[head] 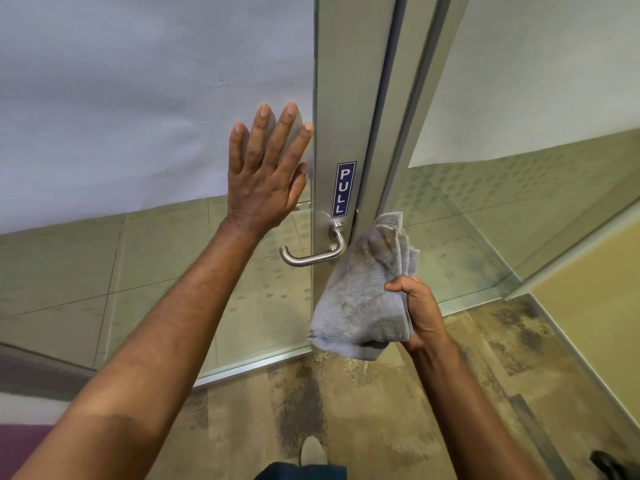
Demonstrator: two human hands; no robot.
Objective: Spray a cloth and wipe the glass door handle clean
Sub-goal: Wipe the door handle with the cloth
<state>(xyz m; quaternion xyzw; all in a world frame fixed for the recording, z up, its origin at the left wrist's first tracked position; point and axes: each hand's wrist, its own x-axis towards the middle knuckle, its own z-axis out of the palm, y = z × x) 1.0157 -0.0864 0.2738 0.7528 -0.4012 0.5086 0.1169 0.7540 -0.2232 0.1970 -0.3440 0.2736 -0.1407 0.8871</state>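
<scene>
The glass door (156, 98), frosted above and clear below, fills the left half of the view, and its metal stile (349, 98) runs down the middle with a blue PULL sticker (344, 189) on it. The left hand (268, 174) lies flat on the glass just beside the stile, fingers (258, 133) spread apart and holding nothing. If that palm leans too hard, the door could swing away and carry the handle out of reach; it will also likely leave prints on the frosted pane.

The grey cloth (360, 289) hangs folded in the right hand (420, 311), whose fingers are clamped on its right edge. Its top corner sits just beside the bend of the lever, and whether it touches cannot be told. Held by one edge, the cloth is floppy, so a wipe may drag only a loose corner across the metal, or the folds may slip out of the grip and fall to the floor (381, 410). It looks stained, so it could smear rather than clean, and whether it is damp with spray cannot be told.

The door handle (311, 259), a brushed metal lever, juts from its round plate below the sticker, bare and not yet covered. Pressing down on it could turn the lever and release the latch
</scene>
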